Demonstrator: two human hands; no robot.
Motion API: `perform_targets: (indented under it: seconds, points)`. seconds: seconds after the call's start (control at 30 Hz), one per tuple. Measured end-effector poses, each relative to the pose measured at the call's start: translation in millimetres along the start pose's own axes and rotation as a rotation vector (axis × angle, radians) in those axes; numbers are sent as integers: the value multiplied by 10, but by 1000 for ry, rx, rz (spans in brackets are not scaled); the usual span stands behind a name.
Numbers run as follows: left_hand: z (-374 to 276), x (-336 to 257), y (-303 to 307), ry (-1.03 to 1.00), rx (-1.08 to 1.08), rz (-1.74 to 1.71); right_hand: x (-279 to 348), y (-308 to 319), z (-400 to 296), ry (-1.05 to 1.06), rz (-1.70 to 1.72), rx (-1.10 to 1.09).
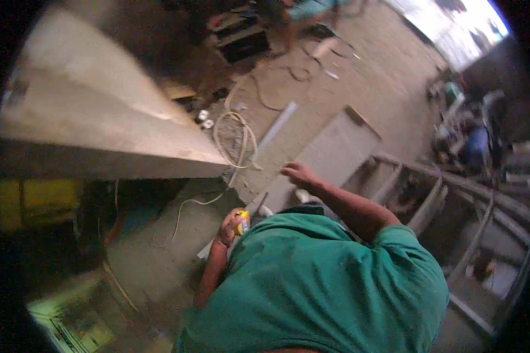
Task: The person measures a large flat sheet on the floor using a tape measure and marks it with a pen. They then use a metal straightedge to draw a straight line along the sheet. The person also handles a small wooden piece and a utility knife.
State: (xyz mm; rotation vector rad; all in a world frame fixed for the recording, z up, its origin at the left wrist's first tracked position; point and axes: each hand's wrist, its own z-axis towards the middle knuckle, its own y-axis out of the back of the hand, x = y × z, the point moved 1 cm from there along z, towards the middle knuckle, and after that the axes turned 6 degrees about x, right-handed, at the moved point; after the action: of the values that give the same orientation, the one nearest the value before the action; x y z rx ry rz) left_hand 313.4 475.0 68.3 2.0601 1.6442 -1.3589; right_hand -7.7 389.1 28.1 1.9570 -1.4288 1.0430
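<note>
My left hand [229,229] is closed around a small yellow case [242,222] with coloured markings, which looks like a tape measure, beside the left side of my green shirt. My right hand [298,174] reaches forward with loosely bent fingers and nothing visible in it. It is over or near a long pale flat board [335,150] lying on the floor; whether they touch cannot be told. My feet are partly visible at the board's near end. Motion blur hides finer detail.
A large pale sheet-topped table [115,119] juts in from the left. Looped cable [245,132] and a pale strip [276,128] lie ahead on the floor. A slatted frame [441,185] stands right; a green crate [70,317] is lower left. Another person [313,9] is partly visible ahead.
</note>
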Motion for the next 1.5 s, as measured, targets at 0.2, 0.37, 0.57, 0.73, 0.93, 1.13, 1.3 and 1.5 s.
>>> perform_targets:
  seconds: [0.2,0.37,0.57,0.73,0.93,1.13,1.3,1.5]
  points:
    - [656,-297,-134,32,203,305,30,-744,-325,68,-37,210]
    - [635,-229,-74,188,297,372,-420,-1121,-364,51,241,246]
    - [402,6,141,127,394,385,-737,-1624,-315,-13,429,228]
    - [186,31,465,186,388,424,-726,-1745,-209,55,744,156]
    - [-117,242,1147,451,395,637,-692,-850,-383,14,665,-305]
    - [-516,361,1587,624,295,843,-818,655,-865,110,847,-768]
    - [-645,798,2051,824,228,766,-1269,1500,-856,70,859,-913]
    - [-668,1586,2402,739,132,1075,-1613,923,-506,-60,633,-1051]
